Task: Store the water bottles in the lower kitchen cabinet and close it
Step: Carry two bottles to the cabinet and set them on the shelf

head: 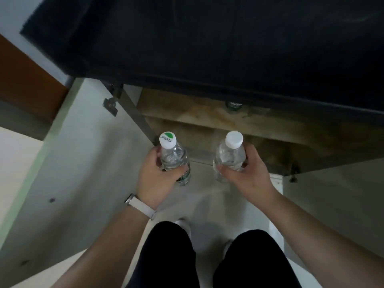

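Note:
I look straight down at two clear water bottles held upright in front of the open lower cabinet (239, 121). My left hand (154, 175) grips a bottle with a green-and-white cap (173, 156) and a green label. My right hand (247, 171) grips a bottle with a plain white cap (229, 154). Both bottles hang just before the cabinet's front edge. Another bottle (233, 106) stands on the brown cabinet floor farther in, mostly hidden under the dark countertop.
The left cabinet door (68, 163) stands swung open, its hinge (111, 103) near the top. The right door (332, 204) is open too. The dark countertop (207, 42) overhangs the cabinet. My legs in black trousers (209, 256) are below on the pale floor.

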The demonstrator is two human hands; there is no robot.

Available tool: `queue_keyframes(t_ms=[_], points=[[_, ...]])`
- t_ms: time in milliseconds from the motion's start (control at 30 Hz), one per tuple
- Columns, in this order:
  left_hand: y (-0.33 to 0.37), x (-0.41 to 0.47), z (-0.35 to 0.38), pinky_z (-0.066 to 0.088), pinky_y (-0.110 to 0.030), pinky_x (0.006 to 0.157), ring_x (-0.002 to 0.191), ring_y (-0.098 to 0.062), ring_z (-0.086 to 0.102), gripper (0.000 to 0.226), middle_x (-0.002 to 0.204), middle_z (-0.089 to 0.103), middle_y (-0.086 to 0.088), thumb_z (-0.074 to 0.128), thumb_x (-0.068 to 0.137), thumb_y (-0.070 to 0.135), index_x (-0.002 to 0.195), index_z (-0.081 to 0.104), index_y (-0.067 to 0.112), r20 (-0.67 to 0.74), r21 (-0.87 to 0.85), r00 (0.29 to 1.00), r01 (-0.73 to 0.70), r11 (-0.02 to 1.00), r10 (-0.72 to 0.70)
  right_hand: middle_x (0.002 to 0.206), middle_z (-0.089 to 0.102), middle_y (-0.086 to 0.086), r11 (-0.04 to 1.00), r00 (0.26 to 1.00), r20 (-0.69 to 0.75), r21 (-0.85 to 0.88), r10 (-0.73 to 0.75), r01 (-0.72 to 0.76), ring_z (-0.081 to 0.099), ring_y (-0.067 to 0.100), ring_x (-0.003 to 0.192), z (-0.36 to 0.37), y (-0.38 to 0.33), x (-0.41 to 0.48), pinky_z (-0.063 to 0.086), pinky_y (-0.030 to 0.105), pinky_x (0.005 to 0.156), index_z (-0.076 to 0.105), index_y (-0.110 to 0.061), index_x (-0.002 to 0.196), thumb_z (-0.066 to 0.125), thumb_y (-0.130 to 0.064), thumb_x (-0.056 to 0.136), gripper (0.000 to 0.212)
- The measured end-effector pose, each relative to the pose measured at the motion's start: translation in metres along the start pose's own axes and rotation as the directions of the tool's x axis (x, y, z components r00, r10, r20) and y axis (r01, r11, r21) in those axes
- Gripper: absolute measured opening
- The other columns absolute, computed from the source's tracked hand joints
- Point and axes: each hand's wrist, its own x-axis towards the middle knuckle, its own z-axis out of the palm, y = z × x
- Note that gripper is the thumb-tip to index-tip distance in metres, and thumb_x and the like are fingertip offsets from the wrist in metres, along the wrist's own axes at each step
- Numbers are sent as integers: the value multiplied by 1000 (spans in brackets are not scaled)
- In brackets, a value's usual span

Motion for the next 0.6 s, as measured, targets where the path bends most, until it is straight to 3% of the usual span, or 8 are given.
queue_keyframes(t_ms=[167, 267, 400, 533, 600], points=[[-75, 47, 24, 58, -37, 89, 95, -5, 71, 60, 103, 74, 17, 87, 53, 40, 108, 63, 40, -28, -29, 996, -83, 996, 82, 100, 58, -41, 992, 994, 1, 73, -107, 106, 59, -13, 92, 34, 65, 48, 46, 5, 65, 47, -71, 95, 85, -34, 69, 60], [-98, 65, 34, 59, -34, 85, 93, -5, 72, 54, 101, 74, 16, 86, 51, 41, 101, 64, 46, -32, -34, 994, -108, 994, 107, 101, 57, -43, 984, 991, -20, 119, -135, 136, 58, -15, 94, 46, 88, 62, 46, 4, 65, 48, -61, 102, 84, -40, 66, 55], [-110, 90, 42, 56, -29, 81, 92, -3, 72, 55, 100, 75, 17, 86, 50, 42, 100, 65, 44, -46, -54, 983, -180, 982, 177, 101, 64, -35, 955, 976, -32, 200, -217, 219, 64, -8, 92, 58, 98, 82, 50, 8, 68, 51, -64, 102, 83, -41, 62, 56], [-94, 113, 41, 56, -34, 74, 91, -9, 72, 53, 102, 75, 14, 87, 53, 44, 102, 67, 44, -74, -47, 951, -305, 951, 302, 102, 68, -24, 917, 946, -47, 236, -321, 323, 67, -2, 91, 61, 87, 102, 51, 11, 71, 54, -41, 114, 85, -21, 71, 57], [-80, 123, 37, 56, -34, 79, 94, -7, 72, 49, 103, 75, 14, 87, 57, 43, 103, 68, 43, -84, -55, 931, -361, 931, 356, 103, 69, -21, 901, 937, -44, 260, -347, 346, 67, -1, 92, 60, 77, 111, 50, 9, 70, 56, -33, 118, 84, -19, 73, 55]])
